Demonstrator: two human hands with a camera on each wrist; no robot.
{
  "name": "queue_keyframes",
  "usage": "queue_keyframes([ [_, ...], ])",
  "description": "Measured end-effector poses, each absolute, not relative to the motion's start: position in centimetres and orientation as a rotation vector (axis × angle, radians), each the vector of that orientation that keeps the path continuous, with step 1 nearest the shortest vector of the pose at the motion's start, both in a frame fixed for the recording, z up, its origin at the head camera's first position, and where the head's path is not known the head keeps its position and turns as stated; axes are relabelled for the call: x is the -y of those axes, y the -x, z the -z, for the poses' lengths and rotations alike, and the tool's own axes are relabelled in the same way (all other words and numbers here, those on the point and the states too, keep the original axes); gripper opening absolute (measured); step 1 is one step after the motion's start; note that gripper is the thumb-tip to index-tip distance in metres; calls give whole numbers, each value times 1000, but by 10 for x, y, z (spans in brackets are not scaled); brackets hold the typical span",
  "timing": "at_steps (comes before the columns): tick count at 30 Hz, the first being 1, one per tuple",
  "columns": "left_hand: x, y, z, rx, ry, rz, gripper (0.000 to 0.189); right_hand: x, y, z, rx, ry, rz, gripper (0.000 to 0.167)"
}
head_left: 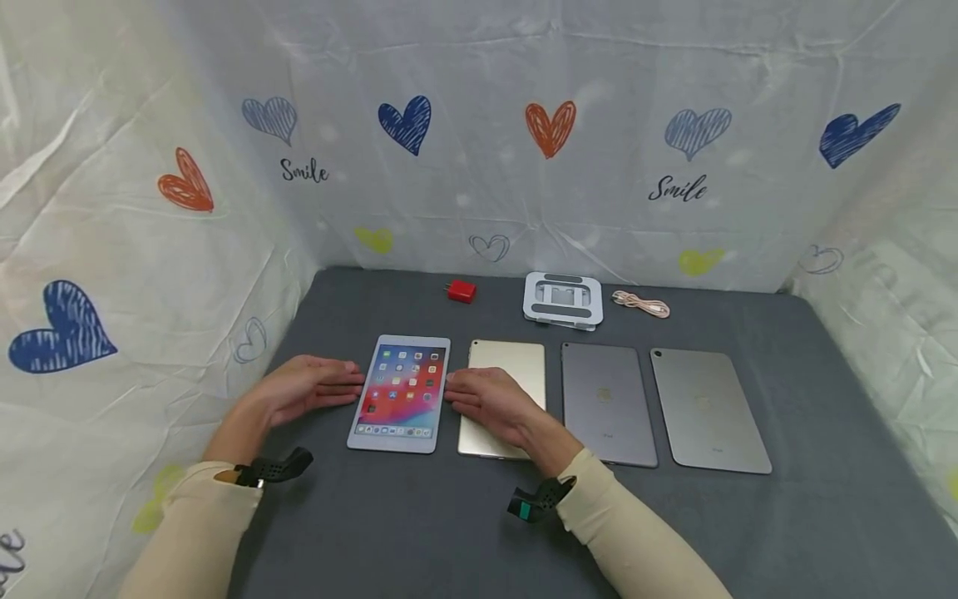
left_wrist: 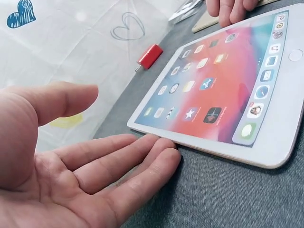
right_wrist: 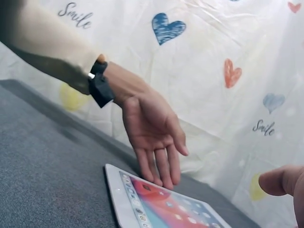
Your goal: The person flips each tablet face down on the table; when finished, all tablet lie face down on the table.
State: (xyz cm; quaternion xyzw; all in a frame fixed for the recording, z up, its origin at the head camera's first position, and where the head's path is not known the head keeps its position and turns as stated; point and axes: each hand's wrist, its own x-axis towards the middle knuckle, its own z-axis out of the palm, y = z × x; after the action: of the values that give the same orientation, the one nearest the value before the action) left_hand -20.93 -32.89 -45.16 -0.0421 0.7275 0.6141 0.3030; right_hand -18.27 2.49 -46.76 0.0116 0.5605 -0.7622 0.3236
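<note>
A white tablet (head_left: 399, 391) lies face up with its screen lit, showing rows of app icons. At its left edge is my left hand (head_left: 318, 387), fingers extended and the thumb raised; in the left wrist view the fingertips (left_wrist: 166, 147) meet the tablet's side. My right hand (head_left: 494, 403) is at the opposite edge, reaching across a gold tablet (head_left: 516, 358) that lies face down and is partly covered by it. In the right wrist view only that hand's thumb (right_wrist: 280, 180) shows. Neither hand grips anything.
Right of the gold tablet, a dark grey tablet (head_left: 609, 408) and a silver tablet (head_left: 711, 412) lie face down. Behind the row sit a red charger plug (head_left: 461, 291), a folded metal stand (head_left: 563, 299) and a coiled cable (head_left: 641, 304). Heart-printed curtains surround the grey table (head_left: 404, 524).
</note>
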Motion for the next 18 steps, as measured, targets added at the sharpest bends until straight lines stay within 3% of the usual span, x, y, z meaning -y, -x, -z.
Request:
queue_keyframes([
  [11, 314, 209, 455, -1966, 186, -1651, 63, -23, 181, 471, -1432, -84, 2077, 60],
  [18, 302, 213, 454, -1961, 195, -1641, 59, -24, 187, 468, -1363, -95, 2110, 54],
])
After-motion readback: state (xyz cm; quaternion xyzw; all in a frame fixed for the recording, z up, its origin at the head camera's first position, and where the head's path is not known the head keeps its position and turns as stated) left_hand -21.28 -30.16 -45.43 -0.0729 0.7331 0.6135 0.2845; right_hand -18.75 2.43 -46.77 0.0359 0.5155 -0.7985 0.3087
